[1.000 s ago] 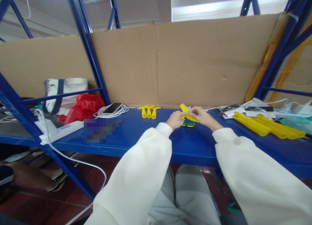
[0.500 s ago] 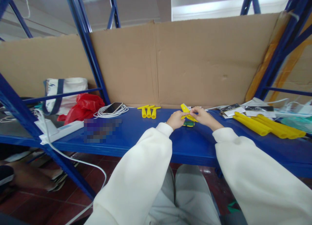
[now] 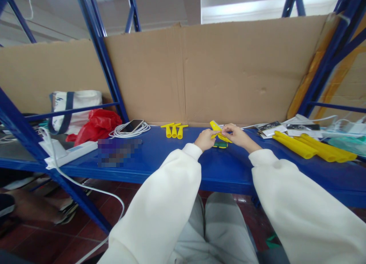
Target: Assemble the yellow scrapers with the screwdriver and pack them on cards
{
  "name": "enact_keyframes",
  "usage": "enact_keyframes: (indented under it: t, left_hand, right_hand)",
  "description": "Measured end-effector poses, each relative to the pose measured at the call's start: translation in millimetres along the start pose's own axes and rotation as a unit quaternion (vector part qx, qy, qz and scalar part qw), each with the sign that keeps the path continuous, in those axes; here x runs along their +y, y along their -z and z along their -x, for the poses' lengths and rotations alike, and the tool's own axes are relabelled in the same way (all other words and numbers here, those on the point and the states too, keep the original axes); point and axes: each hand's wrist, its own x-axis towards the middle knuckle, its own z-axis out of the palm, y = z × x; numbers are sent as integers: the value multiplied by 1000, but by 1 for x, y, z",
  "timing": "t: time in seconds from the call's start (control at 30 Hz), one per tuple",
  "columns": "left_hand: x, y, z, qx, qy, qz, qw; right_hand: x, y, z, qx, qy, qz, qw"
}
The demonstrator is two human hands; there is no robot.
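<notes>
yellow piece (image 3: 215, 127) is held at both sides over the blue shelf (image 3: 225, 170), flat bar slanting from upper left to lower right, short yellow section poking leftward around mid-length, just behind a green-and-yellow handle (image 3: 220, 145), middle partly covered so can't read the joint

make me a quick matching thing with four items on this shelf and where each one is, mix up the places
Things
1. phone
2. red bag
3. flat yellow piece
4. long yellow tubes

Places
a. near the black and white packets
b. between the left hand and the right hand
c. at the coil of white cable
d. in front of the white and blue bag

Pairs: 1-c, 2-d, 3-b, 4-a
</notes>
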Motion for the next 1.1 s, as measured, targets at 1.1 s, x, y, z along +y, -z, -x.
enact_keyframes:
  t: [1.1]
  left_hand:
    - [21,3,15,-62,-28,-148,987]
  right_hand:
    - [-16,-3,-1,94,-245,-222,939]
